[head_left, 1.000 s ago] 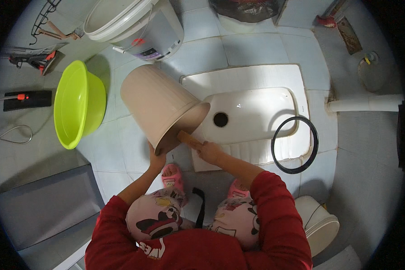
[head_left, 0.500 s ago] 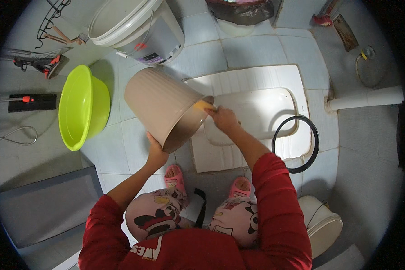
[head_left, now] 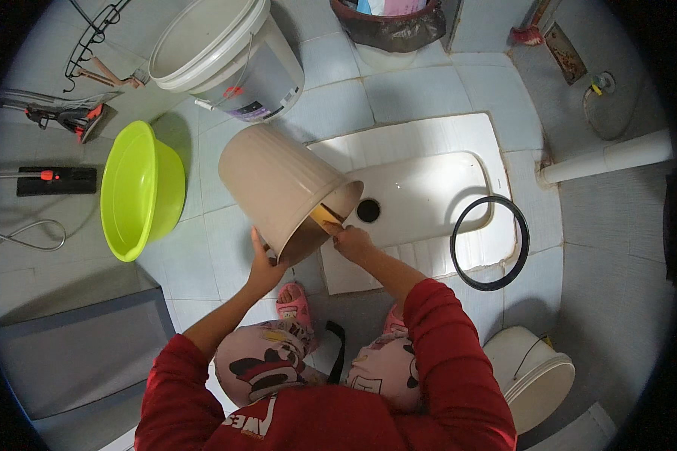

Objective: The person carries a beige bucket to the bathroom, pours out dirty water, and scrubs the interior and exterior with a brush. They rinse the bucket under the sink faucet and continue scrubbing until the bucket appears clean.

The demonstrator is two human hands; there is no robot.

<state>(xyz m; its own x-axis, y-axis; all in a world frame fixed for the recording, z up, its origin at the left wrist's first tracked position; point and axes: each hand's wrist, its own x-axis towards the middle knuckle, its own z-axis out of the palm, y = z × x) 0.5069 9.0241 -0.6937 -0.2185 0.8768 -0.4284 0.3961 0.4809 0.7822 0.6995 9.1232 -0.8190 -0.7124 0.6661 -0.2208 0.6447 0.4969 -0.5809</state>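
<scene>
While the left hand (head_left: 264,270) half-curls round the beige bin (head_left: 278,184), the right hand (head_left: 350,241) clasps a yellow implement (head_left: 323,216); the large white bucket (head_left: 217,69) bears a printed label (head_left: 263,92).

hands (head_left: 265,270) at tilted beige bin (head_left: 282,180), yellow tool (head_left: 324,216), possibly a brush

I'm looking steeply down through one head-worn fisheye, facing the tiled floor (head_left: 421,90) and catching left hand (head_left: 265,269) and right hand (head_left: 352,243) close below, mid-frame.
</scene>
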